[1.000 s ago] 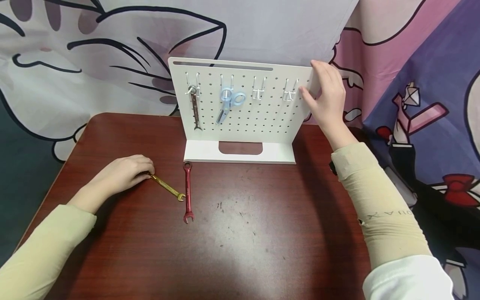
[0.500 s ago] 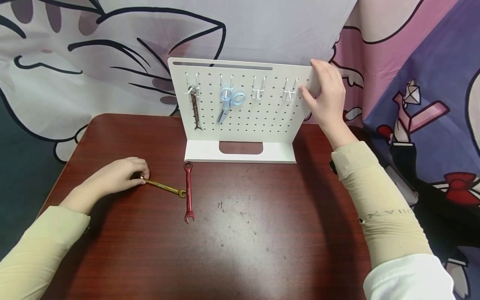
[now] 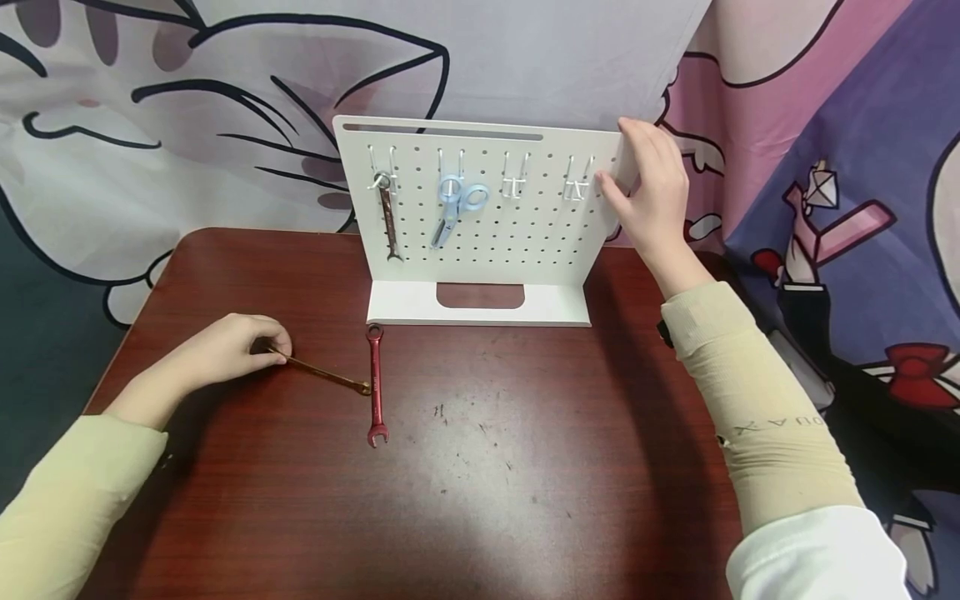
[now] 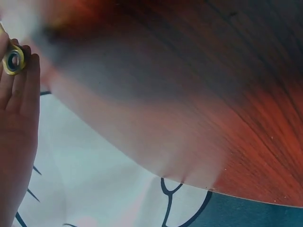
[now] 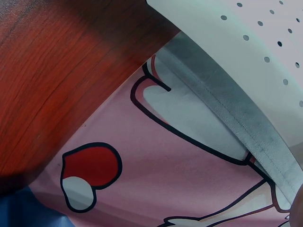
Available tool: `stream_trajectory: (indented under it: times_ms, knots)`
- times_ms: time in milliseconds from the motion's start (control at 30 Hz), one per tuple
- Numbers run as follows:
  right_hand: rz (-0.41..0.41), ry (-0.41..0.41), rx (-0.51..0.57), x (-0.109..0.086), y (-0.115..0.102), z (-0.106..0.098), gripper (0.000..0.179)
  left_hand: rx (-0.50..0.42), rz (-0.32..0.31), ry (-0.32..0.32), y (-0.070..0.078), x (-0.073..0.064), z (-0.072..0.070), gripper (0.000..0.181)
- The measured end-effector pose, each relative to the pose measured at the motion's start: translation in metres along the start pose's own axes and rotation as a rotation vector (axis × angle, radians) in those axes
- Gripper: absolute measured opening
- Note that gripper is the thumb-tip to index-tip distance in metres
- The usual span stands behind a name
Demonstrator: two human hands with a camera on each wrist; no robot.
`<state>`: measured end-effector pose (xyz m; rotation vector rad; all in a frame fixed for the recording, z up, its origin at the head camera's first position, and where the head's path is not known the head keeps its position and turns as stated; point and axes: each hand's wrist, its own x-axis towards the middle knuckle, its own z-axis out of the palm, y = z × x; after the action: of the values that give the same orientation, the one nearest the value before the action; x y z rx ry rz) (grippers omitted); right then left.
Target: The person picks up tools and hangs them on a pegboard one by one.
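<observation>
My left hand (image 3: 232, 348) pinches the ring end of a gold-coloured combination wrench (image 3: 326, 374), whose other end lies by a red wrench (image 3: 377, 387). That ring end (image 4: 15, 60) shows against the fingers in the left wrist view. The gold wrench appears turned on its edge. With thumb in front, my right hand (image 3: 654, 196) holds the upper right edge of a white pegboard (image 3: 487, 225). On the board's leftmost hook hangs a dark metal wrench (image 3: 389, 218). Beside it, light blue scissors (image 3: 452, 204) hang from another hook.
Two hooks on the right half, a middle one (image 3: 514, 182) and a far right one (image 3: 577, 185), carry nothing. The pegboard's base stands on a brown wooden table (image 3: 480, 467). Behind it hangs a printed curtain (image 3: 540, 58).
The left hand has drawn the gold wrench's ring end left and slightly down, and the wrench has rolled onto its edge. The right hand stays on the pegboard.
</observation>
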<state>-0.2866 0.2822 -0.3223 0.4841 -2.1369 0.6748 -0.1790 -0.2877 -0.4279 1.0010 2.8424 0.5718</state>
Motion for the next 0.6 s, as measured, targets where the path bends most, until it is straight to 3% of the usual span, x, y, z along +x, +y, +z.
stream_trajectory:
  times_ms: [133,300,600]
  knots:
    - [-0.006,0.007,0.001,0.0,0.001,0.0,0.054,-0.044,-0.035,0.042,0.002,0.0,-0.007,0.02]
    - [-0.006,0.008,0.0,0.0,0.001,0.0,0.054,-0.175,-0.101,0.077,0.007,0.001,-0.015,0.022]
    - [-0.001,0.0,-0.003,0.0,0.0,0.0,0.054,-0.434,-0.122,0.164,0.02,0.011,-0.02,0.017]
